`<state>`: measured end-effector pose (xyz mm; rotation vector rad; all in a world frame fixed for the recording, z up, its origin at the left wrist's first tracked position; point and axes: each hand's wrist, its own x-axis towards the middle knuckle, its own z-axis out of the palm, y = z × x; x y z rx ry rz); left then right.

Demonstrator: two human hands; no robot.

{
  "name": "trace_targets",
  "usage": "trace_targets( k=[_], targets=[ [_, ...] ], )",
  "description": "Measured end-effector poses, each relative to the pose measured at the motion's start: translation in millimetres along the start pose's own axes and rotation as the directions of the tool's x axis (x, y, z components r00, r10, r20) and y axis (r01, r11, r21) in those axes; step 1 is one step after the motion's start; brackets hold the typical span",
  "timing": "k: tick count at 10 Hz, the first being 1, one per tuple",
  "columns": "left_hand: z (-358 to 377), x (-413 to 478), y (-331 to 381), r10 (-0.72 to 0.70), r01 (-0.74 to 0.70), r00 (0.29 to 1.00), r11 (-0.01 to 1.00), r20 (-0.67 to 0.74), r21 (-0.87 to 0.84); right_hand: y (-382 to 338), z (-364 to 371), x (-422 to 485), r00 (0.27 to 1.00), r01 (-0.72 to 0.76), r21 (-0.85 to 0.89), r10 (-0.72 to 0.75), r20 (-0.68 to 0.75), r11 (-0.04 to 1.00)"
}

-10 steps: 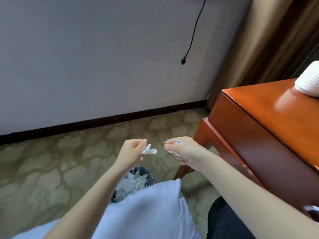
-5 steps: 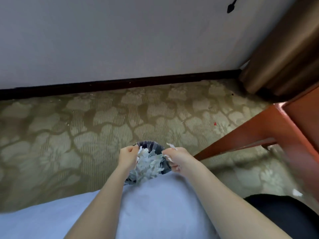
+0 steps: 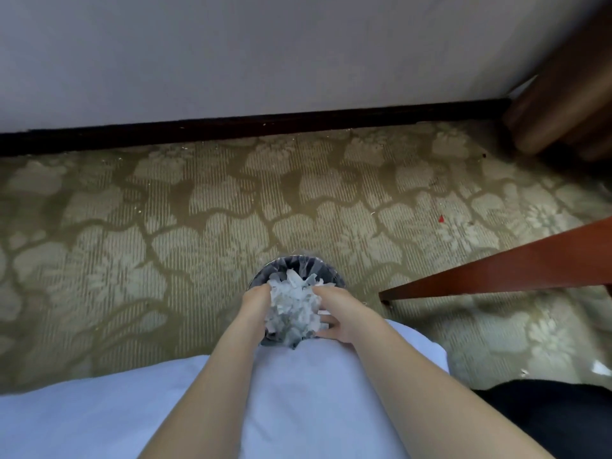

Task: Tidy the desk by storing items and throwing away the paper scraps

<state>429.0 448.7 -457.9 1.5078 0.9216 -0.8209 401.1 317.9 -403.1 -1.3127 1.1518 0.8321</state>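
Note:
A small dark waste bin (image 3: 299, 261) stands on the carpet just beyond my lap, heaped with white paper scraps (image 3: 293, 308). My left hand (image 3: 254, 303) is at the pile's left side, its fingertips sunk among the scraps and hidden. On the pile's right side lies my right hand (image 3: 336, 314), fingers stretched out against the scraps, with one white scrap showing between them. Both hands are over the bin's mouth.
A red-brown wooden desk leg (image 3: 496, 276) slants in from the right, close to the bin. Patterned olive carpet (image 3: 198, 226) runs to a dark skirting board (image 3: 231, 127) and a grey wall. Brown curtain (image 3: 563, 104) hangs at the top right. White cloth (image 3: 298, 409) covers my lap.
My view has tipped down from the desk to the floor. Both hands, which pinched scraps in the air, have dropped onto the bin and now lie against the heap.

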Motion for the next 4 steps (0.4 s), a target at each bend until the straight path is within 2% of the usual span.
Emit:
trace_targets(
  k=[1,2,3,4],
  targets=[
    [2,-4,3,0.080,-0.080,0.997,0.993,0.005,0.082,-4,-10,-7,0.997,-0.050,0.061,0.053,-0.052,0.997],
    [11,-21,9,0.284,-0.298,0.954,0.914,0.090,0.276,-4,-25,-23,0.996,0.065,0.008,-0.064,-0.065,0.998],
    [27,-56,25,0.447,-0.514,0.857,0.716,0.257,0.472,-3,-49,-47,0.975,0.210,-0.021,-0.211,-0.062,0.977],
    [50,-98,46,0.434,-0.582,0.813,0.602,0.388,0.547,2,-77,-70,0.912,0.377,-0.125,-0.392,-0.123,0.918]
  ],
)
